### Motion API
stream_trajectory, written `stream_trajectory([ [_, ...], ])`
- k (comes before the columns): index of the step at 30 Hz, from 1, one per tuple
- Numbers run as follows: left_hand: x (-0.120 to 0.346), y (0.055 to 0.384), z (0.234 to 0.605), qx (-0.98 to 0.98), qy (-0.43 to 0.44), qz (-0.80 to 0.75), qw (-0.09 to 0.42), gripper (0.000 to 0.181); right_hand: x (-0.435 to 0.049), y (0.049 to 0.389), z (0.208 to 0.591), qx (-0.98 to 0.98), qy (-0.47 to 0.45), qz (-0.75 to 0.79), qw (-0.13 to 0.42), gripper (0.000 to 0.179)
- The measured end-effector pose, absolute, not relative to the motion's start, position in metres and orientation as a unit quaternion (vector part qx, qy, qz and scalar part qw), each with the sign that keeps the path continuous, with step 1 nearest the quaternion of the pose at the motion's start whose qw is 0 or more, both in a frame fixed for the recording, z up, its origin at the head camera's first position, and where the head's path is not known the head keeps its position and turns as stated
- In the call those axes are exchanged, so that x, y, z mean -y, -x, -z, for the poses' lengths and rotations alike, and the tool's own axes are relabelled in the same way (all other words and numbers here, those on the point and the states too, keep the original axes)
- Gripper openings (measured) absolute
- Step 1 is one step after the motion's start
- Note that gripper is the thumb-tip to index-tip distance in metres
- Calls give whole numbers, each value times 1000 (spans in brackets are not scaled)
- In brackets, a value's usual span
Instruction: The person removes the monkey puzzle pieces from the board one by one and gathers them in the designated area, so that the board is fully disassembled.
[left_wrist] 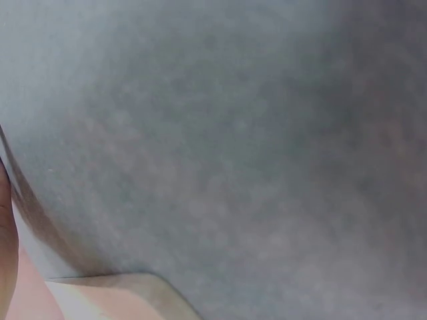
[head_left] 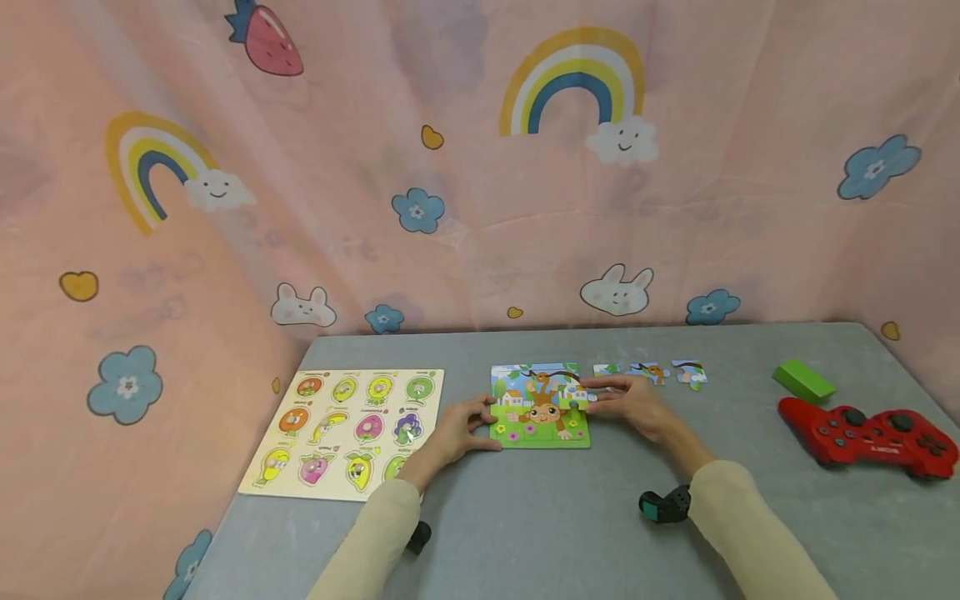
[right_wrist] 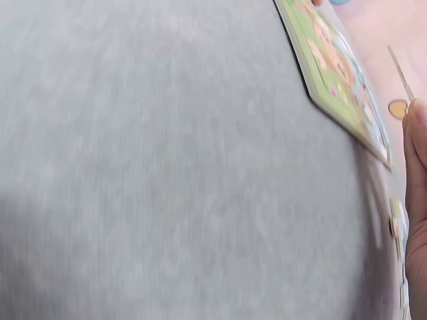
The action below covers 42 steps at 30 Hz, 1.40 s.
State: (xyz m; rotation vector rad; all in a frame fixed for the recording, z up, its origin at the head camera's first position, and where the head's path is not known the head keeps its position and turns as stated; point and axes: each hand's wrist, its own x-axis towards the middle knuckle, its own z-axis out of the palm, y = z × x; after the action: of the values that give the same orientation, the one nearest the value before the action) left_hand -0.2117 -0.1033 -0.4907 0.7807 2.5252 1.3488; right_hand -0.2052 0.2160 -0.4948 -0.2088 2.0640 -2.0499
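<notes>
A jigsaw puzzle board (head_left: 536,433) with a monkey picture lies on the grey table. My left hand (head_left: 459,429) holds its left edge, fingers at the side and thumb by the near corner. Over the board's right part, my right hand (head_left: 633,406) pinches a puzzle piece (head_left: 573,395) showing a house. In the right wrist view that puzzle piece (right_wrist: 400,72) appears edge-on, raised above the board (right_wrist: 333,87). Several loose pieces (head_left: 688,374) lie behind the right hand. The left wrist view shows mainly tabletop, with a bit of the hand (left_wrist: 7,247) at its left edge.
A cream fruit-picture board (head_left: 341,442) lies left of the left hand. To the right are a green block (head_left: 804,381) and a red game controller (head_left: 862,442). A pink patterned curtain (head_left: 480,250) hangs behind the table (head_left: 555,533).
</notes>
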Motion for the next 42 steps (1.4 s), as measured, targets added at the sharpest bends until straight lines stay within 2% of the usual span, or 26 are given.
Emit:
stream_trajectory([
  [14,103,212,490,-842,-258,-462,100,26,-247,199,504,-689,72,713,112,45],
  [42,103,208,488,-848,-249,-457,106,26,-273,194,500,-756,44,645,104,53],
])
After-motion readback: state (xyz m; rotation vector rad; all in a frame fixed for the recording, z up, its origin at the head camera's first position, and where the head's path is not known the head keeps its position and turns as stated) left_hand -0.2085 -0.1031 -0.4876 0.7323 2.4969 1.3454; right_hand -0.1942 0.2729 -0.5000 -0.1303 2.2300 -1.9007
